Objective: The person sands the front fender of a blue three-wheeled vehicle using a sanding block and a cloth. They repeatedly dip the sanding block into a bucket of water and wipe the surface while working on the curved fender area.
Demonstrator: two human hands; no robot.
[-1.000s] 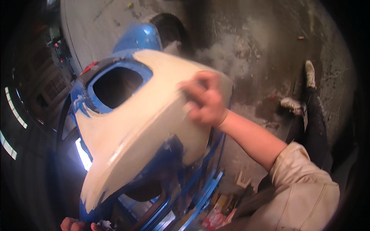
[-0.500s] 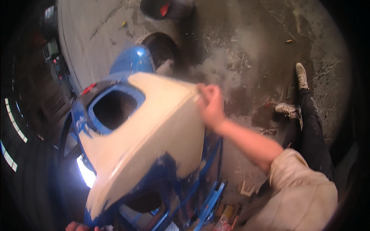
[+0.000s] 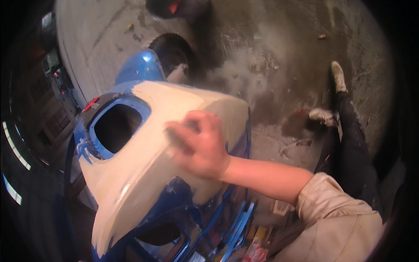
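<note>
A blue vehicle body shell point(image 3: 142, 67) with a broad layer of smooth beige filler point(image 3: 152, 102) stands in front of me. My right hand point(image 3: 203, 146) is curled on the filler near the ridge in the middle. Its fingers are closed round a small dark grey pad point(image 3: 180, 140), blurred by motion and partly covered by the fingers, so its exact kind does not show. To the left of the hand, a rounded opening point(image 3: 120, 126) with a blue rim cuts through the shell. My left hand is out of the picture.
A black tyre point(image 3: 172, 54) sits behind the shell, and a dark bucket point(image 3: 187, 8) stands farther off. Legs in dark trousers point(image 3: 353, 131) with pale shoes are at the right. Blue bars point(image 3: 238, 227) and mixed small items point(image 3: 257, 249) lie at the lower right.
My right hand has swept from the far right corner of the filler leftward and nearer, to the middle ridge. My left hand has left the lower edge. The view has shifted slightly.
</note>
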